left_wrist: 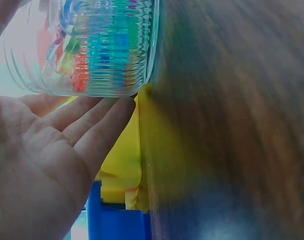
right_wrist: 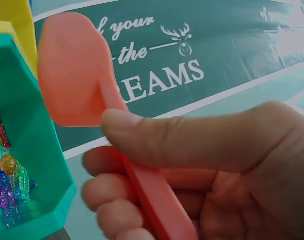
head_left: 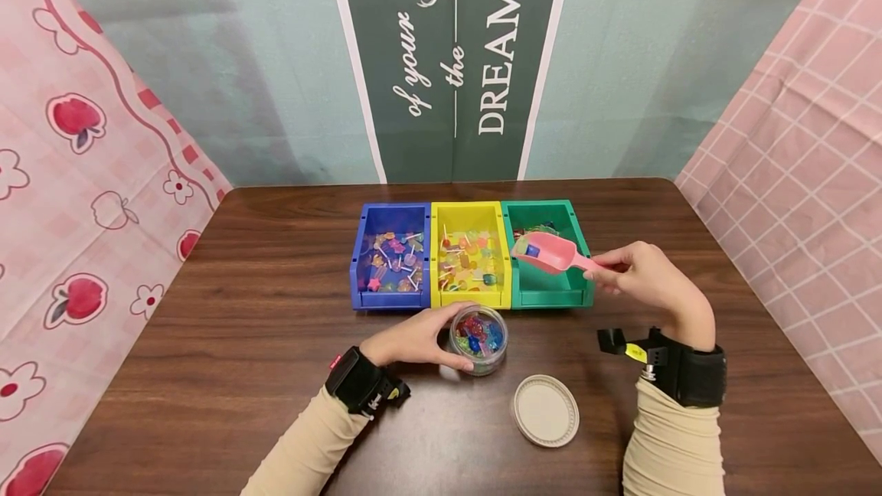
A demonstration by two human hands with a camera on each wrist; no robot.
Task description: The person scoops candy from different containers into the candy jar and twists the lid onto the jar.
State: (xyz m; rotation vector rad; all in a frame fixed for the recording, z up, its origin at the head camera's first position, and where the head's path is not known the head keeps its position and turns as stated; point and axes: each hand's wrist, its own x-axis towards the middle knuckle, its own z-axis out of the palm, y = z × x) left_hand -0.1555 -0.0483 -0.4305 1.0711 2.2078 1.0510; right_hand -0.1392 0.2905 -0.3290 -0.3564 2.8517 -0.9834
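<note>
My right hand [head_left: 637, 275] grips the handle of a pink scoop [head_left: 555, 252], thumb along the top in the right wrist view. Small translucent pieces, one blue and one pale green, lie in the scoop's bowl, which is over the green bin [head_left: 551, 293]. With thumb and fingers around its side, my left hand [head_left: 418, 337] holds a clear ribbed jar [left_wrist: 107, 60]. Red, blue and green translucent pieces fill much of that lidless jar. In the right wrist view, colourful translucent pieces [right_wrist: 9, 172] lie inside the green bin.
A yellow bin [head_left: 472, 299] and a blue bin [head_left: 391, 300] stand left of the green one, both holding small candy-like pieces, some on sticks. A round whitish lid [head_left: 547, 410] lies on the brown table [head_left: 276, 274] right of the jar. Curtains hang around the table.
</note>
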